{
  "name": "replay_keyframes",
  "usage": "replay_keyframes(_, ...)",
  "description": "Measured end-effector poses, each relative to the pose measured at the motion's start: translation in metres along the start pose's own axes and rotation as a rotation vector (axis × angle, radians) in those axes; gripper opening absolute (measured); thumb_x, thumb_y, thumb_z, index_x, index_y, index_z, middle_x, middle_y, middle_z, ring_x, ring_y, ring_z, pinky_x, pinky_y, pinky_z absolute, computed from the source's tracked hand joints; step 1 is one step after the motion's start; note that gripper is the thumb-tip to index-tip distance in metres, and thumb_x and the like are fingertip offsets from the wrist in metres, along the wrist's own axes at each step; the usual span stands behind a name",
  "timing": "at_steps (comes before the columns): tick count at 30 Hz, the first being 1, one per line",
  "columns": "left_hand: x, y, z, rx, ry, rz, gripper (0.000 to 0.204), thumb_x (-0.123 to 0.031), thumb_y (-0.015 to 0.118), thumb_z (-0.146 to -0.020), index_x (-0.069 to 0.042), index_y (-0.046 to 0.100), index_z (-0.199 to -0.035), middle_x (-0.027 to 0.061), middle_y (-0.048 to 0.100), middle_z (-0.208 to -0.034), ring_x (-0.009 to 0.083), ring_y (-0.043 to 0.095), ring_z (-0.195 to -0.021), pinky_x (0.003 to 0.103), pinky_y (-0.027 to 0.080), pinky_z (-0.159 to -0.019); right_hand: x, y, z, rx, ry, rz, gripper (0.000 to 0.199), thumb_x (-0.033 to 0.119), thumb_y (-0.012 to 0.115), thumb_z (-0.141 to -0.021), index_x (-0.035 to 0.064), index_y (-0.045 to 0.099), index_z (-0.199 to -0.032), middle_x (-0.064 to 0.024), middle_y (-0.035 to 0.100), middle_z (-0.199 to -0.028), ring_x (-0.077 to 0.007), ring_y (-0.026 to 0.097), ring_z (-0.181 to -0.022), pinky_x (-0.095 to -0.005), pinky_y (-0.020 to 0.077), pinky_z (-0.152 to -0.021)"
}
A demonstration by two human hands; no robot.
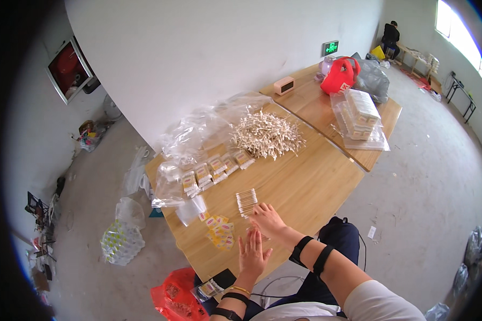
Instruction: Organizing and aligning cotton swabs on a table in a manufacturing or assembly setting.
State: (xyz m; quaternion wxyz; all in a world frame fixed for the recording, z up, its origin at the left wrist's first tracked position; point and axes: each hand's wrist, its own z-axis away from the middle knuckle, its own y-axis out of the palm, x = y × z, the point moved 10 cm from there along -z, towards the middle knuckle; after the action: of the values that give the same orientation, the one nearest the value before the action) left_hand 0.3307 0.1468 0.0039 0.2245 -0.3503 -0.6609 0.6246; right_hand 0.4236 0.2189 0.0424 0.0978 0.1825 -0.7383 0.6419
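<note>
Slim white-tipped swabs (246, 202) lying rowed on the surface (310, 182), right hand (269, 220) curling at their near end, its grip unclear, left hand (254, 259) holding its fingers slightly apart, bare wood stretching rightward.

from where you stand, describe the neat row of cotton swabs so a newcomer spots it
On the nearer wooden table, look just beyond the right hand, slightly left. There lies the row of cotton swabs, side by side and flat, unlike the big tangled heap farther back.

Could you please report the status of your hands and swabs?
Right hand at near end of swab row. Left hand closer in, open. Yellow cards lie to its left.
</note>
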Motion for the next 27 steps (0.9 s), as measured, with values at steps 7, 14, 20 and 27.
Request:
replay_keyframes(7,0.0,0.0,-0.002,0.025,-0.024,-0.028,0.082,-0.052,0.05,-0.095,0.001,0.026,-0.153,0.016,0.032,-0.157,0.0309,0.029,-0.146,0.06,0.012,-0.121,-0.019,-0.015,0.015,-0.148,0.086,-0.002,0.014,0.019,0.065,-0.085,0.0099,0.066,-0.095,-0.0084,0.057,-0.104,-0.027,0.051,-0.108,-0.0414,0.0419,-0.093)
replay_keyframes(14,0.011,0.008,-0.006,0.082,-0.083,0.057,0.078,-0.051,0.045,-0.098,0.0,0.026,-0.154,0.014,0.028,-0.16,0.0291,0.021,-0.151,0.057,0.005,-0.122,-0.007,-0.009,0.085,-0.093,0.098,-0.115,0.046,0.025,0.062,-0.088,0.0039,0.056,-0.129,-0.0135,0.052,-0.136,-0.0305,0.045,-0.13,-0.0448,0.036,-0.108)
replay_keyframes(20,0.017,-0.002,0.01,0.064,-0.14,0.151,0.085,-0.058,0.039,-0.098,0.001,0.019,-0.156,0.017,0.022,-0.162,0.0314,0.016,-0.152,0.057,0.002,-0.122,-0.001,0.008,0.101,-0.011,0.071,0.02,0.082,0.041,0.06,-0.09,-0.0024,0.028,-0.151,-0.0181,0.029,-0.159,-0.0312,0.024,-0.149,-0.0456,0.0166,-0.123)
replay_keyframes(27,0.031,0.007,0.011,0.017,-0.215,0.131,0.095,-0.068,0.024,-0.097,0.007,0.017,-0.154,0.0228,0.013,-0.164,0.0328,0.007,-0.154,0.056,0.0,-0.122,0.024,0.036,0.089,0.035,0.031,0.159,0.086,0.047,0.058,-0.089,-0.0021,0.027,-0.152,-0.0261,0.023,-0.159,-0.0396,0.018,-0.15,-0.0486,0.0143,-0.123)
